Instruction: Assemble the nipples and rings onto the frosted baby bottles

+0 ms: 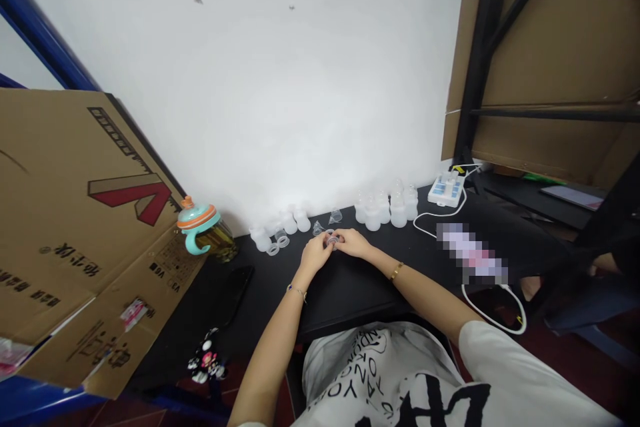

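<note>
My left hand [316, 252] and my right hand [351, 242] meet over the black table [350, 287], fingers pinched together on a small clear ring-shaped plastic part [332, 238]. Just beyond them lie two clear nipple-like pieces [326, 222] and two loose clear rings [278, 244]. A group of small translucent bottles [280, 226] stands at the back left. Another cluster of capped bottles [386, 207] stands at the back right near the wall.
A large open cardboard box [80, 227] fills the left. A teal-and-orange handled cup [202, 230] stands beside it. A black phone [235, 288] and a small toy figure [206, 360] lie near the left front. A white power strip [446, 190] with cable sits back right.
</note>
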A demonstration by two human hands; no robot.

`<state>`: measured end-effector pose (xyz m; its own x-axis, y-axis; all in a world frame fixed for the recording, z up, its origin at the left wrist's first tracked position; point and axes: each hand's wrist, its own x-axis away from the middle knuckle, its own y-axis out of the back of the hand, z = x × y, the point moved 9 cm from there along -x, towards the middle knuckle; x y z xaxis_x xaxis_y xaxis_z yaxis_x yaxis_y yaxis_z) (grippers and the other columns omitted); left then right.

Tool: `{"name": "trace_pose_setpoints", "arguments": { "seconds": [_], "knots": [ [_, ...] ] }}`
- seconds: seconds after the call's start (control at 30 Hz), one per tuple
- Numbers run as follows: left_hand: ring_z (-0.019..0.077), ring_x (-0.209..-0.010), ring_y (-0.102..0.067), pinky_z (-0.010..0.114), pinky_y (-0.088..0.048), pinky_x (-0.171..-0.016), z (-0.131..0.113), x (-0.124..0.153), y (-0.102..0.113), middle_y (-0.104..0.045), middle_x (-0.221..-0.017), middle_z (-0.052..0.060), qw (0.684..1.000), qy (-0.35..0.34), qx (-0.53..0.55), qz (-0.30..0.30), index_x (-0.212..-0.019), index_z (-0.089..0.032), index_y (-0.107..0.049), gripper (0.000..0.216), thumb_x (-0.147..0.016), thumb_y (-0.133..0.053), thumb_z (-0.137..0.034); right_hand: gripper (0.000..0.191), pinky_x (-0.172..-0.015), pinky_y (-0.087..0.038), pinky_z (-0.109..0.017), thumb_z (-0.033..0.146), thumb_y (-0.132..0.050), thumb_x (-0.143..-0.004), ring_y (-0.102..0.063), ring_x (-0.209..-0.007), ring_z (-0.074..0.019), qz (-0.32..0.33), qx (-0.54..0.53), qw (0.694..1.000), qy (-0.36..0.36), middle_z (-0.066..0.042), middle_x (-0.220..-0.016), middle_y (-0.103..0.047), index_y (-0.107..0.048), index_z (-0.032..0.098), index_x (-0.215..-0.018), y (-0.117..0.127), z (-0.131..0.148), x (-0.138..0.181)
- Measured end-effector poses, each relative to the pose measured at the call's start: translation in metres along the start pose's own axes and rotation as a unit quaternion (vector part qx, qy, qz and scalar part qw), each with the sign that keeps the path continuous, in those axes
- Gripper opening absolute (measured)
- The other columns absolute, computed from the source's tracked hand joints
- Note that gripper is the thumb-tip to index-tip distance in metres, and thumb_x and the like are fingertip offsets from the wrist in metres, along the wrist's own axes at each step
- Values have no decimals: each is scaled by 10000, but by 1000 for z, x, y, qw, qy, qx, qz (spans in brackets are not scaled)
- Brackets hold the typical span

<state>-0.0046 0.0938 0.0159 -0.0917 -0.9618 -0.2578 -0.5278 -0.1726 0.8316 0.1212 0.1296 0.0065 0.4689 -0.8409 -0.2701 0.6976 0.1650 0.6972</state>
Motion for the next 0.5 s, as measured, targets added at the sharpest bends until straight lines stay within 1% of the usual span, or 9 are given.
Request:
{"name": "trace_pose_setpoints", "arguments": {
  "seconds": [0.13, 0.3, 0.5],
  "knots": [
    [194, -835, -697, 266, -426, -733, 1, -1, -2, -777, -1015, 54, 1000, 4, -4, 4, -1078, -227, -715, 184, -962, -588, -292, 187, -647, -362, -233, 222, -685, -871, -590, -689, -145, 0, 1, 1000, 4, 12, -752, -677, -776, 197, -1033, 0, 0, -1],
    [192, -840, -689, 264, -407, -729, 0, -1, -1, -773, -988, 46, 1000, -6, -4, -2, -1050, -224, -712, 174, -976, -579, -308, 195, -652, -369, -238, 232, -682, -880, -595, -691, -149, -2, -2, 1000, 9, 8, -754, -677, -770, 189, -1048, -1, -1, -1],
    [186, -800, -679, 266, -398, -698, 0, -2, -2, -767, -984, 48, 1000, -5, -4, -5, -1051, -221, -710, 185, -977, -575, -324, 176, -644, -369, -236, 223, -677, -884, -582, -661, -142, -10, -7, 1000, 24, 17, -722, -660, -763, 185, -1033, -2, -5, -2]
  ]
}}
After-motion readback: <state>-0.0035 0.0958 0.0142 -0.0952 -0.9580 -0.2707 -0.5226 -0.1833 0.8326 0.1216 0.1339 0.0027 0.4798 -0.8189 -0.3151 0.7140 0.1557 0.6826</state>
